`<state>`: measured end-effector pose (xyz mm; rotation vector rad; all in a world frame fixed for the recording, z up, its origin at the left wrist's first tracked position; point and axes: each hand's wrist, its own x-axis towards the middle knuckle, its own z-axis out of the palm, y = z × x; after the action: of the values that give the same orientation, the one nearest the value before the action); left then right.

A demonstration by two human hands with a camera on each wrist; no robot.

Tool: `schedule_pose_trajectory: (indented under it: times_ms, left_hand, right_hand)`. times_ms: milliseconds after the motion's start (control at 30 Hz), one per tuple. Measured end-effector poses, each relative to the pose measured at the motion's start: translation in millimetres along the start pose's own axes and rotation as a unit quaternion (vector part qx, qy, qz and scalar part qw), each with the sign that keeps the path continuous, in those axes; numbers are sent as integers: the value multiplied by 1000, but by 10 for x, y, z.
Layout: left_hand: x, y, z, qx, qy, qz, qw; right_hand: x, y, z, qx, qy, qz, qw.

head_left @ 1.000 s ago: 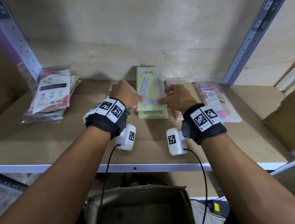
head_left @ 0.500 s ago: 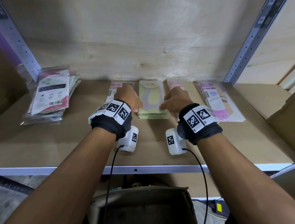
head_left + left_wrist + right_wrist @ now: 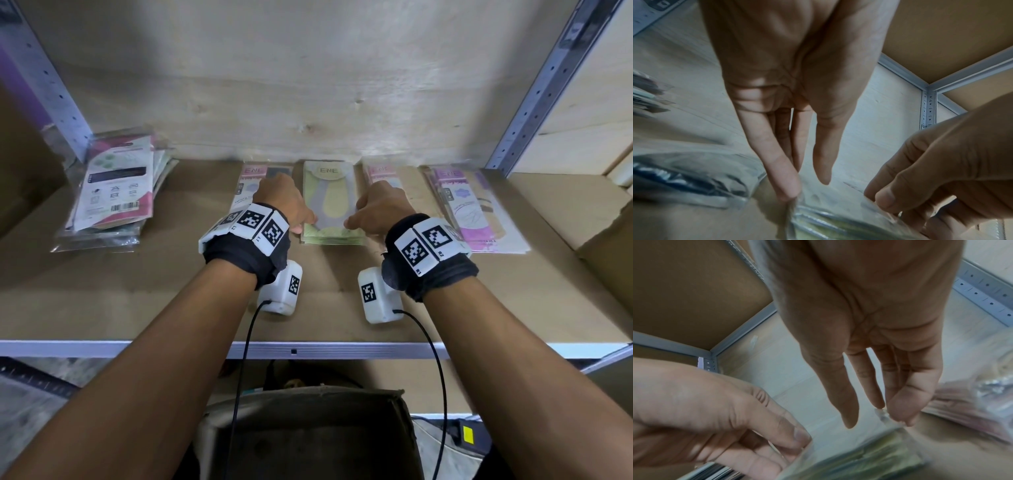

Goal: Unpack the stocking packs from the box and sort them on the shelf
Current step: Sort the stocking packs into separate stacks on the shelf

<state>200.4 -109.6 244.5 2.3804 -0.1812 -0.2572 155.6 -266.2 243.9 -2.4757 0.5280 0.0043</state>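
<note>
A stack of green stocking packs (image 3: pixel 330 205) lies flat in the middle of the shelf (image 3: pixel 137 294). My left hand (image 3: pixel 294 216) stands at the stack's left side and my right hand (image 3: pixel 362 216) at its right side. In the left wrist view the left hand (image 3: pixel 807 188) points straight fingers (image 3: pixel 786 193) down onto the edge of the green stack (image 3: pixel 828 227). In the right wrist view the right hand (image 3: pixel 875 418) touches the far edge of the green stack (image 3: pixel 869 456) the same way. Both thumbs lie over its front corners. The cardboard box (image 3: pixel 308 392) stands below; its inside is dark.
Pink packs (image 3: pixel 247 181) lie left of the green stack and more pink packs (image 3: pixel 376 170) right of it. A pink and purple stack (image 3: pixel 471 209) sits further right, a mixed pile (image 3: pixel 113 192) at far left. Metal uprights (image 3: pixel 534 89) frame the bay.
A second ago both hands held a green pack tilted up over the stack. It now lies flat on top, and the hands have slid to the stack's sides.
</note>
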Motion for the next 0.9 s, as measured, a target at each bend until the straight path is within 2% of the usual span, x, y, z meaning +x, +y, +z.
schedule_pose_trajectory:
  times_ms: [100, 200, 333, 567, 767, 900]
  left_hand:
    - [-9, 13, -16, -42, -18, -23, 999]
    - [-2, -15, -93, -36, 27, -8, 999]
    - [-28, -109, -268, -66, 76, 11, 995]
    - [-190, -531, -786, -41, 161, 25, 986]
    - [-328, -999, -1364, -35, 216, -8, 976]
    - [-445, -1303, -1665, -3, 255, -54, 965]
  right_hand:
    - [-1, 10, -3, -2, 3, -5, 1000]
    - [-15, 9, -27, 4, 25, -31, 999]
    - [-75, -65, -52, 38, 34, -106, 993]
    - [-305, -354, 169, 137, -42, -177, 974]
    - [-386, -865, 531, 178, -87, -198, 960]
    - [-368, -1324, 903, 215, -129, -176, 952]
